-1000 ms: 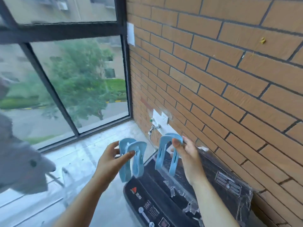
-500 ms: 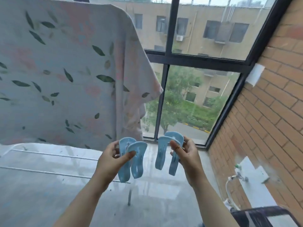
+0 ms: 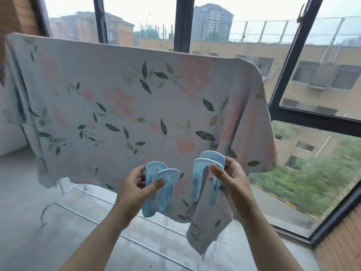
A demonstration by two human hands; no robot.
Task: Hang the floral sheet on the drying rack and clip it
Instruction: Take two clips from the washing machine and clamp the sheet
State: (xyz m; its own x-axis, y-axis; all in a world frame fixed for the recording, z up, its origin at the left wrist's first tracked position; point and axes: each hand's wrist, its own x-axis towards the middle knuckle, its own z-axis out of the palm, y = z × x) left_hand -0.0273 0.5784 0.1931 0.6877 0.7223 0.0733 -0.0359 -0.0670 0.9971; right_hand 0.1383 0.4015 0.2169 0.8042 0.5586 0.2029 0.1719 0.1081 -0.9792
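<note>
"Floral sheet [image 3: 136, 106] is draped over the top of the drying rack [image 3: 42, 215], filling mid-frame."
"Soft, light cloth, likely to slip. I'd pin it along the top fold, near each corner."
"Hands?"
"Left hand [image 3: 134, 188] pinches one blue clip [image 3: 158, 190], right hand [image 3: 232, 180] pinches the second clip [image 3: 207, 177]. Two clips, one sheet."
</note>
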